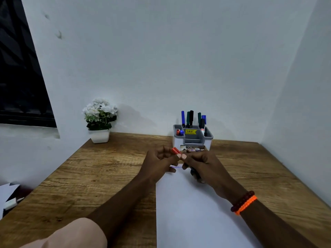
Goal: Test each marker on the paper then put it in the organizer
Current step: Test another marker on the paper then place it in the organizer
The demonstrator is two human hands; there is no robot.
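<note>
A white sheet of paper [193, 212] lies on the wooden desk, with a blue scribble [176, 167] near its far edge. My left hand [159, 162] pinches a red marker cap [175, 150] between thumb and fingers. My right hand [202, 166] grips a dark marker [194, 173] just to the right of the cap; both hands meet above the paper's far end. Behind them stands a grey and white organizer [208, 138] holding several upright markers [190, 119] in blue, green and black, plus a red and a blue one in its left pocket.
A white pot of white flowers [100, 120] stands at the desk's back left. A small printed card [192, 149] leans at the organizer's front. White walls close the desk at the back and right. Papers and a white object [10, 203] lie off the desk's left edge.
</note>
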